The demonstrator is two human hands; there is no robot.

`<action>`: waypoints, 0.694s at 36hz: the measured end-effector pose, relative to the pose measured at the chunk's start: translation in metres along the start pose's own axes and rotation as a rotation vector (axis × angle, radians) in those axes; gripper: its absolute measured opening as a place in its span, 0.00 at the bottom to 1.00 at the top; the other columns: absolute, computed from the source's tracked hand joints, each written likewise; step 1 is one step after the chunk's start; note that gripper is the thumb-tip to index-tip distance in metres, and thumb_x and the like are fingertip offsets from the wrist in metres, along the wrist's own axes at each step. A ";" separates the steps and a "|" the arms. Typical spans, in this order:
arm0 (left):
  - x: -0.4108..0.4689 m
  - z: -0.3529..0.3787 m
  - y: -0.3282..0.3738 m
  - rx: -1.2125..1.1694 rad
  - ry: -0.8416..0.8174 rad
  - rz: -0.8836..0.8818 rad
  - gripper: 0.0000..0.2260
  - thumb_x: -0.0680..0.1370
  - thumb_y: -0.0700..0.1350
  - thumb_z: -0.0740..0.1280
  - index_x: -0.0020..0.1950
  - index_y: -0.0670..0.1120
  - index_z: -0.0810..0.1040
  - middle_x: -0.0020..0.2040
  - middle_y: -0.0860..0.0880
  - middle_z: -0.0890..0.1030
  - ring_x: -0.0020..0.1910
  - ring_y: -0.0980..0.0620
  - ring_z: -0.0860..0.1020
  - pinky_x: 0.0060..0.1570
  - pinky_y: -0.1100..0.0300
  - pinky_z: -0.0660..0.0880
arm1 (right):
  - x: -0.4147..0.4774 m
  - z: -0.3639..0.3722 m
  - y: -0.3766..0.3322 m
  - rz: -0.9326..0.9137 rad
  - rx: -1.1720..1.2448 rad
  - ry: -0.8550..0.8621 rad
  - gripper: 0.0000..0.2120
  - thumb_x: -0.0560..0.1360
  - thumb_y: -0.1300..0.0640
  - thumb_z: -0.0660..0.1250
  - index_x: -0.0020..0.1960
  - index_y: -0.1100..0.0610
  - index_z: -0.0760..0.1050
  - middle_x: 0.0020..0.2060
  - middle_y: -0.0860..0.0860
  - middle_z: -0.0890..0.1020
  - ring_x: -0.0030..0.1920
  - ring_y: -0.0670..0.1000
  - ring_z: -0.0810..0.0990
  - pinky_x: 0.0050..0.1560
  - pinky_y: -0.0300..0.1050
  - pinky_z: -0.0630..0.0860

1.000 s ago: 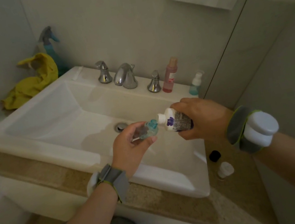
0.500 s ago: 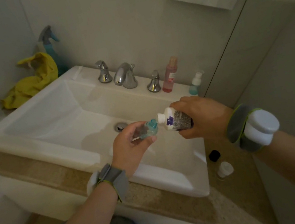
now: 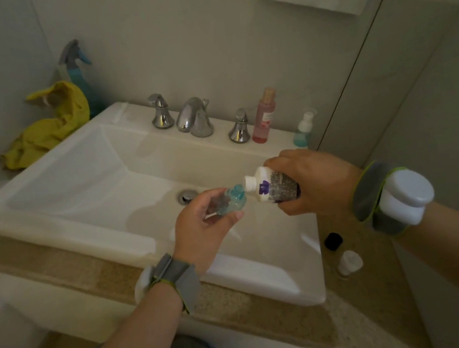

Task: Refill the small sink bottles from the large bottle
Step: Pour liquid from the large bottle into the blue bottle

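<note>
A white sink [image 3: 54, 211] sits on a speckled counter [image 3: 278, 318], with a chrome tap [image 3: 193, 117] at its back rim. A yellow cloth [image 3: 53, 122] lies heaped left of the sink, against a spray bottle [image 3: 78, 68]. Over the basin, the right hand [image 3: 312, 180] grips a large bottle [image 3: 270, 186], white with a dark label, tipped on its side with its open neck pointing left. The left hand [image 3: 201, 228] curls its fingers around a small clear bottle [image 3: 230, 201] with blue liquid inside; the large bottle's neck meets the small one's mouth. Behind them on the sink's back ledge stand a pink bottle [image 3: 264, 117] and, near the corner, a small blue bottle [image 3: 303, 130] with a white top. On the counter right of the sink lie a black cap [image 3: 332, 241] and, just in front of it, a white cap [image 3: 349, 261].
</note>
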State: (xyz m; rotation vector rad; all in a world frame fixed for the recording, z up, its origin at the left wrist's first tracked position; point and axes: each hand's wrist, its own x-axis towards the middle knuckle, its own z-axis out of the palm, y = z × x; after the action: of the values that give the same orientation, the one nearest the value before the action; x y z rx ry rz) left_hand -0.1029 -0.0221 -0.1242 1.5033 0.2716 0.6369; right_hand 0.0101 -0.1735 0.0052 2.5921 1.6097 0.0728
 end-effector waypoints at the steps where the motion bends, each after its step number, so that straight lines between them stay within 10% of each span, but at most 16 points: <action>1: 0.000 0.000 0.000 -0.006 0.000 -0.003 0.15 0.68 0.38 0.76 0.54 0.46 0.81 0.50 0.46 0.83 0.51 0.46 0.81 0.51 0.54 0.79 | 0.000 0.000 0.000 0.001 0.002 0.000 0.27 0.68 0.45 0.69 0.65 0.50 0.68 0.50 0.50 0.75 0.49 0.53 0.74 0.48 0.48 0.74; 25: 0.000 0.001 0.002 -0.012 0.013 -0.019 0.15 0.68 0.36 0.76 0.53 0.46 0.80 0.49 0.47 0.82 0.51 0.46 0.81 0.50 0.57 0.78 | 0.000 0.000 0.000 -0.001 0.015 -0.010 0.26 0.68 0.45 0.69 0.64 0.49 0.68 0.50 0.49 0.75 0.49 0.52 0.75 0.49 0.48 0.74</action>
State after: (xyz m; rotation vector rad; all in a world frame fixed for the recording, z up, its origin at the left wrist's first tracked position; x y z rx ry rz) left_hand -0.1031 -0.0233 -0.1220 1.4841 0.2920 0.6324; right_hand 0.0106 -0.1735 0.0051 2.5986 1.6142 0.0481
